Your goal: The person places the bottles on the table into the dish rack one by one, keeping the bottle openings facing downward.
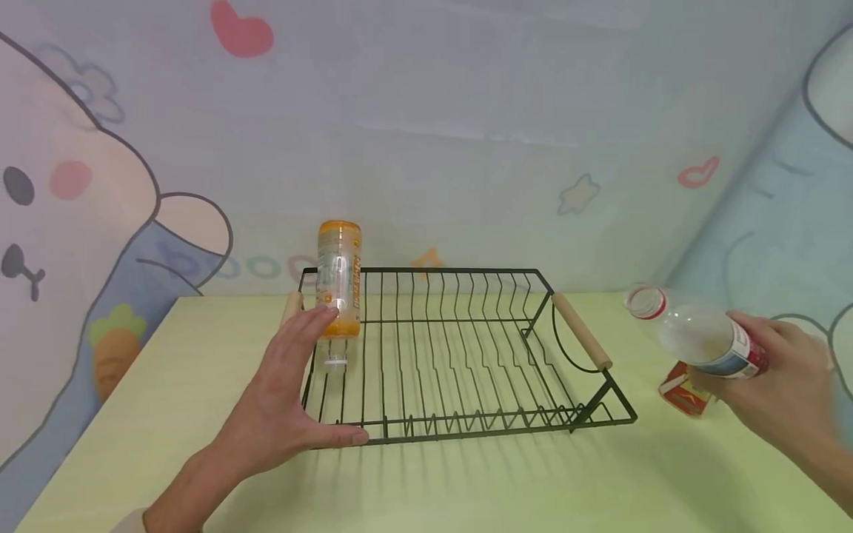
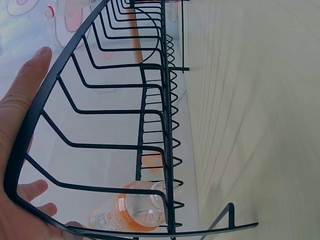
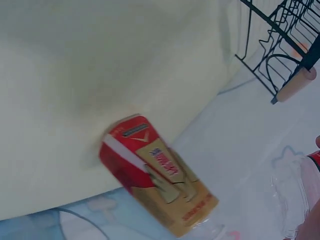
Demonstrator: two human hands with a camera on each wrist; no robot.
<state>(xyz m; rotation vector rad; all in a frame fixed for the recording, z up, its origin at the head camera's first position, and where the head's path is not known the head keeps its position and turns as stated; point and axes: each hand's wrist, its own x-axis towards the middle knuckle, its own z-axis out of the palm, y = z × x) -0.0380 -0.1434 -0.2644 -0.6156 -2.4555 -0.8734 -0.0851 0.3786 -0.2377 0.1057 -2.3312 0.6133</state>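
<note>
My left hand (image 1: 283, 392) is at the left front of a black wire dish rack (image 1: 460, 437), fingers spread, thumb along the front rail. In the left wrist view, that hand (image 2: 17, 150) lies against the rack's rail (image 2: 45, 95). A clear bottle with orange bands (image 1: 340, 274) stands neck-down at the rack's left side, just beyond my fingertips. Off to the right, my right hand (image 1: 786, 370) grips a clear plastic bottle (image 1: 693, 333) by its labelled lower part. This bottle is tilted, its red-ringed neck toward the rack.
A red and tan carton (image 3: 160, 172) stands on the pale table (image 1: 466, 496) below my right hand. The rack has a wooden handle (image 1: 581, 331) on its right side. Behind the table hangs a cartoon-printed cloth (image 1: 453, 163).
</note>
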